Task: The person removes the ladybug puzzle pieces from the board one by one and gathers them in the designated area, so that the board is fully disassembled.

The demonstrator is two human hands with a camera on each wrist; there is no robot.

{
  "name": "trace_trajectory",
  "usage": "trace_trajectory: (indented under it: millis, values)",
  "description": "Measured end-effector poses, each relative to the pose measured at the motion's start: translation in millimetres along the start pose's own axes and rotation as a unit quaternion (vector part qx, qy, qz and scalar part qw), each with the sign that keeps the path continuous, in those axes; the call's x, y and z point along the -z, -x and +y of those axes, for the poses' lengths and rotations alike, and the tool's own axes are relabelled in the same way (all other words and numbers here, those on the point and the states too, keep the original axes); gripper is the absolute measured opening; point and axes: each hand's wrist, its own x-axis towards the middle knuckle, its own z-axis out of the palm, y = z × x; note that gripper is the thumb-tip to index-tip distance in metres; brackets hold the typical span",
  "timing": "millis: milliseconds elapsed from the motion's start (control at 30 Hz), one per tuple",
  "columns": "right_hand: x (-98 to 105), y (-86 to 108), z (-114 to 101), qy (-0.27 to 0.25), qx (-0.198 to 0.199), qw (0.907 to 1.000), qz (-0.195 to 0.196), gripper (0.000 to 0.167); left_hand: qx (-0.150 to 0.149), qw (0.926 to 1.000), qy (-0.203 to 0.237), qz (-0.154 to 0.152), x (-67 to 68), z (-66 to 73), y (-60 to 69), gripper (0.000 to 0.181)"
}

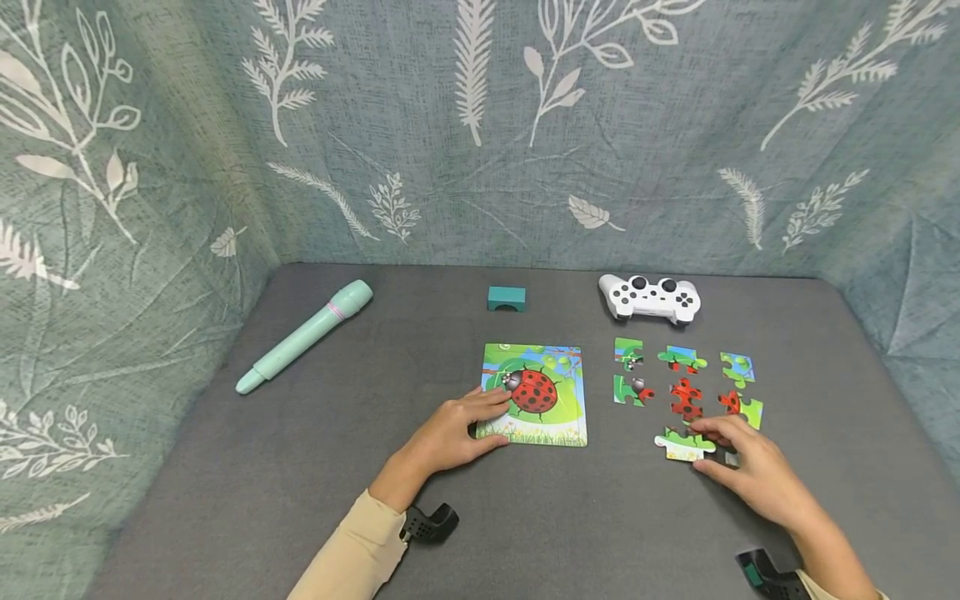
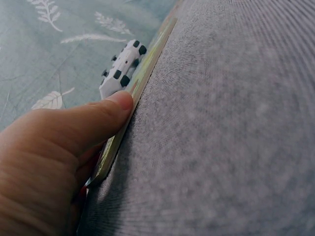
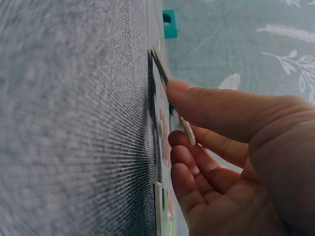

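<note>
A square ladybug puzzle board (image 1: 547, 425) lies flat near the middle of the table. My left hand (image 1: 461, 429) rests on its left side, fingers laid over the picture and thumb along the near edge. In the left wrist view the thumb (image 2: 115, 110) touches that edge. To the right, my right hand (image 1: 757, 471) pinches a green-and-white puzzle piece (image 1: 684, 450) between thumb and fingers. The right wrist view shows this piece (image 3: 161, 66) tilted and lifted off the cloth. Beyond it are several loose pieces, including a red one (image 1: 686, 398); another piece is partly hidden under the right hand.
Behind the loose pieces sits a white game controller (image 1: 651, 300). A teal arch block (image 1: 507, 298) stands behind the board, and a mint-green tube-shaped object (image 1: 303, 340) lies at the left. Patterned cloth (image 1: 450, 167) hangs along the table's back edge.
</note>
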Motion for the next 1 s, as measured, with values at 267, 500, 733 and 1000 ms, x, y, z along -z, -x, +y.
trace_trajectory:
  millis: [267,500,733,1000]
  values:
    - [-0.6,0.8,1.9,0.011,0.003,0.9999,0.004,0.042,-0.001,1.0000,0.001,0.001,-0.6,-0.9,-0.1,0.051]
    - [-1.6,0.7,4.3,0.024,-0.001,0.9997,0.005,0.043,-0.009,0.9999,-0.002,0.004,-0.1,-0.5,-0.2,0.050]
    - [0.1,-0.8,1.6,-0.003,-0.016,0.9999,0.005,0.046,-0.009,1.0000,-0.003,0.003,-0.1,0.0,-0.3,0.051]
    - [-4.3,-17.7,-8.9,-0.087,-0.005,0.9959,-0.025,0.050,0.002,1.0000,0.002,0.004,-1.3,-0.2,1.7,0.051]
